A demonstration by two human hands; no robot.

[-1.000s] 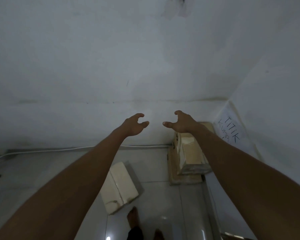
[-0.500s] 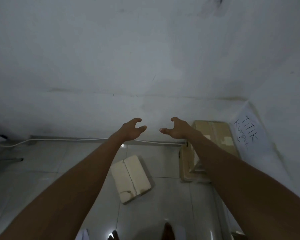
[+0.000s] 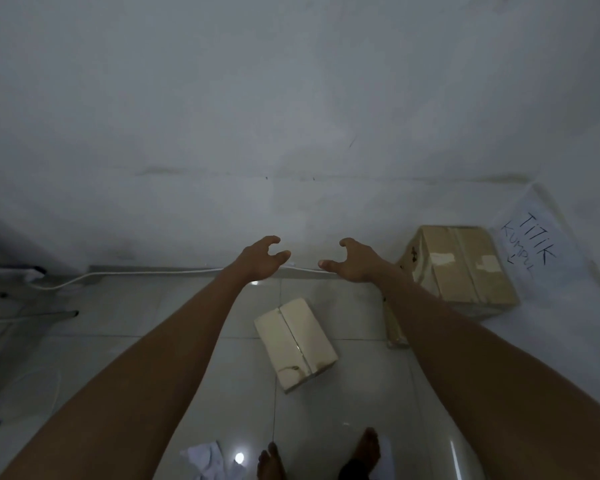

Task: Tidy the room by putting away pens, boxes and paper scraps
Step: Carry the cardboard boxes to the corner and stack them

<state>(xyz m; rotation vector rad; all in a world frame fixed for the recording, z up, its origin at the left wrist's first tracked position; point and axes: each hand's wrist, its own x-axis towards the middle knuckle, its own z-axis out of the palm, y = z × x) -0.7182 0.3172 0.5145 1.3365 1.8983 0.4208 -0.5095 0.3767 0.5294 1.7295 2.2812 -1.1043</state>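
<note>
Reaching out with my left hand (image 3: pixel 262 259) and right hand (image 3: pixel 355 263), fingers curled apart and empty, above the small box (image 3: pixel 295 342) at lower centre. It looks light and stiff; I'd grip its long sides.

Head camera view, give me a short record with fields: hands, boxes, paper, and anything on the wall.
left hand: open, empty, stretched forward
right hand: open, empty, stretched forward
small box: alone on the floor tiles, between the arms
large box: stacked in the corner at right
paper scrap: crumpled, near the feet
wall sign: handwritten, beside the large box
</note>
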